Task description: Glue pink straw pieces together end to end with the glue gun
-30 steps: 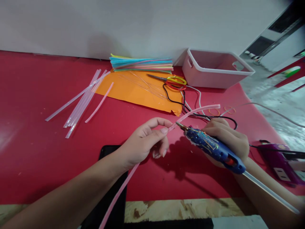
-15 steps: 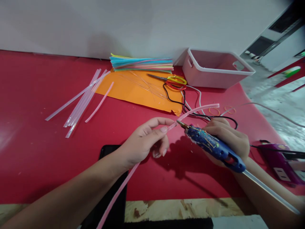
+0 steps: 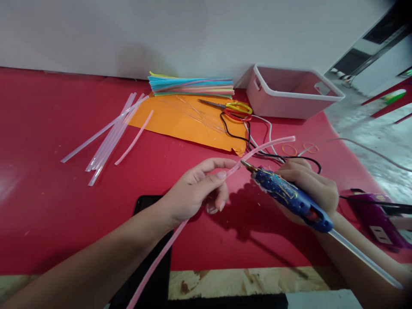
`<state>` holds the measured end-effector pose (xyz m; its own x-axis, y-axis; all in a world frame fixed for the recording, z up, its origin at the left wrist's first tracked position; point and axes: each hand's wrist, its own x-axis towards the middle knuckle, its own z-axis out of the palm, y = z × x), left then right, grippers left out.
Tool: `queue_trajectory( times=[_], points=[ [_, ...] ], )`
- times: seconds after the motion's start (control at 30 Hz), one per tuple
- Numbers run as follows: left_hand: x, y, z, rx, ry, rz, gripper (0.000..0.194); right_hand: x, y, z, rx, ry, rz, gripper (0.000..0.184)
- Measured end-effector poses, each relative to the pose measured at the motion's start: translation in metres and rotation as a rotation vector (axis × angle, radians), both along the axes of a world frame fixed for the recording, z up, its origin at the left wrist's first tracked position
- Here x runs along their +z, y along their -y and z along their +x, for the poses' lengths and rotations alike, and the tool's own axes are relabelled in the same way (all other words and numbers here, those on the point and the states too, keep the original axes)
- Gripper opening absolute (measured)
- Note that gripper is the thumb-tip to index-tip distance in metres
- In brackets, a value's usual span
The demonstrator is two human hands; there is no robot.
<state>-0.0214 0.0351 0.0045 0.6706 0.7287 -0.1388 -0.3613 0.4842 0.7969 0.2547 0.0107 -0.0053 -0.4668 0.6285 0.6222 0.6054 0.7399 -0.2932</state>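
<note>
Between thumb and fingers, my left hand (image 3: pixel 201 189) pinches a long pink pipe cleaner (image 3: pixel 267 144). One end curves up to the right; the other runs down under my wrist to the lower edge of the view. My right hand (image 3: pixel 309 189) is wrapped round a blue hot glue gun (image 3: pixel 286 193), smeared with dried glue and threads. Its metal nozzle is at the pipe cleaner just beyond my left fingertips; whether it touches cannot be made out. A clear glue stick (image 3: pixel 365 258) sticks out of the gun's back end.
Several glue sticks (image 3: pixel 111 137) and a short pink pipe cleaner (image 3: pixel 135 137) lie at left. An orange envelope (image 3: pixel 183 124) bears scissors (image 3: pixel 236 110) beside a coloured pipe cleaner bundle (image 3: pixel 191 87). A pink basket (image 3: pixel 283 105), cables, rubber bands (image 3: pixel 289 149), purple power strip (image 3: pixel 375 219) and black phone-like slab (image 3: pixel 151 257) surround them.
The glue gun's nozzle has shifted slightly up and right along the pipe cleaner. The pipe cleaner's free end has risen a little. My left hand has stayed almost still.
</note>
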Motion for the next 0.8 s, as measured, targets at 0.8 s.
queue_trajectory(
  times=[0.8],
  points=[
    [0.0014, 0.0006, 0.0001, 0.011, 0.002, -0.006, 0.015, 0.0002, 0.0001, 0.0006, -0.056, 0.007, 0.022, 0.02]
  ],
)
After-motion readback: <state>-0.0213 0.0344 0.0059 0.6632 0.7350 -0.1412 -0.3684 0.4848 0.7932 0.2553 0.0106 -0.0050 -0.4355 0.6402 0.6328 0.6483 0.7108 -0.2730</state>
